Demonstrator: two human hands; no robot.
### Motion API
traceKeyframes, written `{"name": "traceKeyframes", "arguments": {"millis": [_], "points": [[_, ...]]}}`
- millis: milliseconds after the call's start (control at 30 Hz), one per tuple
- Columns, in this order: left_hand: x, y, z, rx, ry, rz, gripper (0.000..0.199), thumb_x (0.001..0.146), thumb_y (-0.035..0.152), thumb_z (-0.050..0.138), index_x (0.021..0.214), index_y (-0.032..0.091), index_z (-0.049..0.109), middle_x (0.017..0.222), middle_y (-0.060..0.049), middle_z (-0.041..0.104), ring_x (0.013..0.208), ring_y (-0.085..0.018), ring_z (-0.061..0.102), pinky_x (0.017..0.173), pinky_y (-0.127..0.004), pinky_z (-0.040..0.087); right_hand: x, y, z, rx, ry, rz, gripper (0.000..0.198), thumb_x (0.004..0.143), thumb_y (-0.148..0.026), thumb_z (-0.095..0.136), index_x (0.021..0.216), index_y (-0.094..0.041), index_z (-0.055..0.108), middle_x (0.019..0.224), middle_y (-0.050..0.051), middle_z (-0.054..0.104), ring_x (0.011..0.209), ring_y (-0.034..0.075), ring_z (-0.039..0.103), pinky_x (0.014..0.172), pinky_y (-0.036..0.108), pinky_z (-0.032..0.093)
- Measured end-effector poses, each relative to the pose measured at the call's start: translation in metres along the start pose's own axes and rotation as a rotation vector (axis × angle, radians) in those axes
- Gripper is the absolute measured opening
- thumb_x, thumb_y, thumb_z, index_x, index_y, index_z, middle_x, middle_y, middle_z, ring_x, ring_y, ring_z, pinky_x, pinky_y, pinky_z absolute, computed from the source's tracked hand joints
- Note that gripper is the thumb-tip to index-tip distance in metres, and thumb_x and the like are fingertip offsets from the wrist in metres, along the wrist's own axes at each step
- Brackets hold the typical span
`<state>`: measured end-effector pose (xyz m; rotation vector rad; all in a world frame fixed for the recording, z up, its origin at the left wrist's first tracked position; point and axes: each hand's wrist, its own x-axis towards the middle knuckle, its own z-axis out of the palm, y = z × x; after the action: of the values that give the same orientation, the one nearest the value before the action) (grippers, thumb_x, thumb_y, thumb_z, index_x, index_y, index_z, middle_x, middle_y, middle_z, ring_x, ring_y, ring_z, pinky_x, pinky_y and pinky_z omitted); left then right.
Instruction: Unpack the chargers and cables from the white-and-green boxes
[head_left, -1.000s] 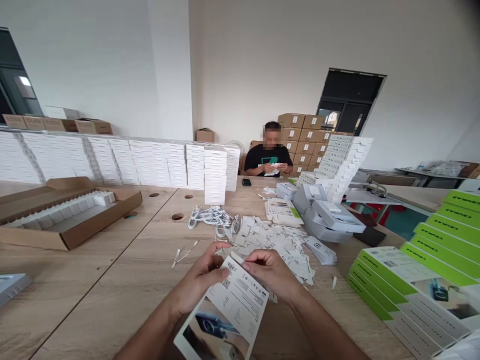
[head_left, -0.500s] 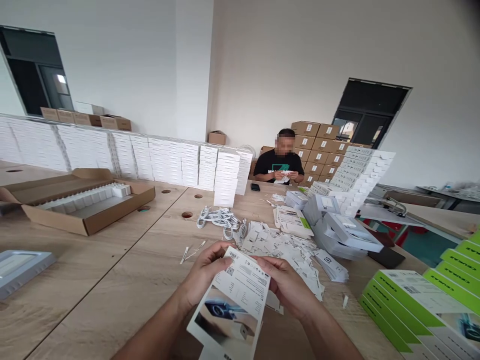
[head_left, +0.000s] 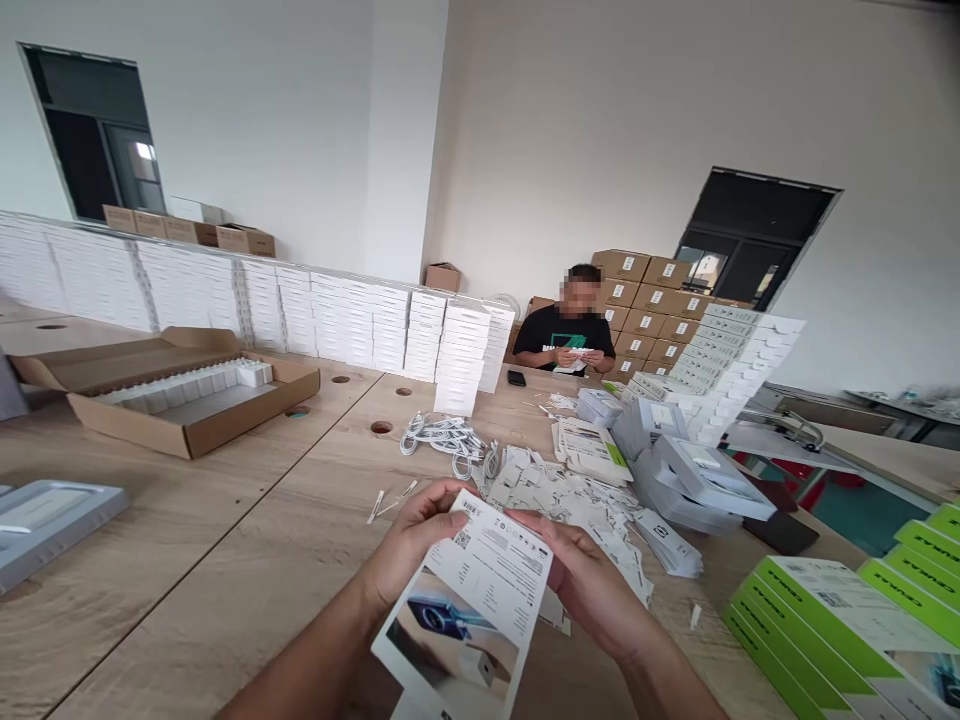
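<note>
Between my two hands, at the bottom middle, is a white printed product box (head_left: 480,610) with a barcode, small print and a photo of a phone on its face. My left hand (head_left: 420,530) grips its upper left edge, thumb on the printed face. At the upper right edge, my right hand (head_left: 577,560) is closed on the same box, its fingers partly hidden behind it. A spread pile of small white paper slips (head_left: 562,495) lies just beyond my hands. Several coiled white cables (head_left: 446,440) rest left of that pile.
An open cardboard carton (head_left: 202,425) with white pieces stands at the left, behind a grey-white tray (head_left: 60,525). Stacked white boxes (head_left: 345,315) line the back. Right are green-and-white boxes (head_left: 810,620) and piled trays (head_left: 697,475). A co-worker (head_left: 566,330) sits opposite.
The view has shifted slightly, so the surroundings sit a little further right. Both hands keep their hold on the box, which has barely moved.
</note>
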<state>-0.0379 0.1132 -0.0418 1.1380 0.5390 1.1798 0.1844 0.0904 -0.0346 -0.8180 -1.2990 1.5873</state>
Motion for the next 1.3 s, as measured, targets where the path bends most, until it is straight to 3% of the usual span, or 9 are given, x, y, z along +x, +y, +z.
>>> {"name": "traceKeyframes", "arguments": {"millis": [167, 300, 400, 533, 733, 900, 1100, 1200, 1300], "points": [[0.003, -0.004, 0.002, 0.002, 0.065, 0.035, 0.027, 0.077, 0.027, 0.068, 0.101, 0.017, 0.062, 0.079, 0.0, 0.061, 0.064, -0.011, 0.053, 0.056, -0.021, 0.041, -0.002, 0.001, 0.005, -0.183, 0.005, -0.03, 0.043, 0.09, -0.045, 0.058, 0.129, -0.028, 0.058, 0.135, 0.006, 0.056, 0.118, 0.026, 0.053, 0.099, 0.041, 0.042], [0.007, -0.012, 0.01, 0.107, 0.175, 0.135, 0.027, 0.083, 0.033, 0.065, 0.104, 0.02, 0.054, 0.085, 0.0, 0.061, 0.069, -0.011, 0.055, 0.059, -0.021, 0.045, 0.003, 0.005, 0.004, -0.254, 0.268, -0.105, 0.063, 0.087, -0.051, 0.057, 0.144, -0.033, 0.036, 0.136, 0.007, 0.054, 0.111, 0.026, 0.058, 0.092, 0.042, 0.048], [0.011, -0.014, 0.009, 0.161, 0.32, 0.225, 0.034, 0.082, 0.039, 0.067, 0.104, 0.023, 0.046, 0.097, -0.002, 0.061, 0.077, -0.014, 0.06, 0.062, -0.024, 0.05, 0.006, 0.011, 0.009, -0.61, 0.393, -0.224, 0.077, 0.081, -0.05, 0.064, 0.147, -0.036, 0.028, 0.148, 0.005, 0.04, 0.127, 0.03, 0.045, 0.101, 0.044, 0.041], [0.014, -0.016, 0.001, 0.155, 0.452, 0.249, 0.043, 0.077, 0.042, 0.071, 0.104, 0.023, 0.043, 0.104, -0.003, 0.06, 0.081, -0.017, 0.063, 0.065, -0.027, 0.053, 0.011, 0.025, 0.031, -1.173, 0.384, -0.316, 0.102, 0.061, -0.044, 0.079, 0.148, -0.03, 0.028, 0.154, 0.01, 0.024, 0.138, 0.041, 0.022, 0.11, 0.055, 0.023], [0.009, -0.015, 0.004, 0.13, 0.363, 0.152, 0.048, 0.073, 0.045, 0.074, 0.106, 0.024, 0.046, 0.105, -0.003, 0.062, 0.085, -0.02, 0.066, 0.072, -0.035, 0.057, 0.003, 0.014, 0.049, -1.439, 0.455, -0.328, 0.106, 0.053, -0.028, 0.076, 0.147, -0.026, 0.028, 0.152, 0.015, 0.023, 0.136, 0.046, 0.02, 0.108, 0.059, 0.017], [0.013, -0.016, -0.001, 0.137, 0.266, 0.063, 0.065, 0.077, 0.05, 0.068, 0.131, 0.033, 0.036, 0.118, -0.005, 0.058, 0.089, -0.023, 0.069, 0.079, -0.04, 0.057, -0.057, -0.05, -0.004, -1.555, 0.631, -0.177, 0.1, 0.061, -0.033, 0.072, 0.149, -0.029, 0.025, 0.151, 0.012, 0.024, 0.136, 0.044, 0.021, 0.108, 0.061, 0.02], [0.013, -0.023, -0.003, 0.218, 0.252, 0.132, 0.07, 0.077, 0.05, 0.068, 0.135, 0.033, 0.032, 0.113, -0.004, 0.055, 0.08, -0.021, 0.068, 0.063, -0.034, 0.057, -0.161, -0.136, -0.123, -1.689, 0.939, 0.192, 0.089, 0.073, -0.056, 0.06, 0.15, -0.03, 0.024, 0.154, 0.011, 0.026, 0.139, 0.045, 0.019, 0.106, 0.064, 0.027], [0.014, -0.025, -0.001, 0.231, 0.231, 0.123, 0.07, 0.077, 0.05, 0.067, 0.135, 0.032, 0.032, 0.112, -0.004, 0.055, 0.078, -0.021, 0.067, 0.06, -0.034, 0.056, -0.195, -0.139, -0.168, -1.61, 0.825, 0.446, 0.079, 0.075, -0.057, 0.053, 0.146, -0.024, 0.037, 0.153, 0.011, 0.032, 0.142, 0.04, 0.02, 0.11, 0.055, 0.027], [0.015, -0.026, -0.001, 0.239, 0.21, 0.108, 0.07, 0.077, 0.051, 0.067, 0.135, 0.032, 0.032, 0.112, -0.005, 0.055, 0.077, -0.021, 0.067, 0.06, -0.034, 0.056, -0.211, -0.12, -0.185, -1.53, 0.764, 0.472, 0.076, 0.082, -0.061, 0.041, 0.147, -0.021, 0.034, 0.156, 0.01, 0.025, 0.145, 0.031, 0.017, 0.115, 0.046, 0.024]]}}
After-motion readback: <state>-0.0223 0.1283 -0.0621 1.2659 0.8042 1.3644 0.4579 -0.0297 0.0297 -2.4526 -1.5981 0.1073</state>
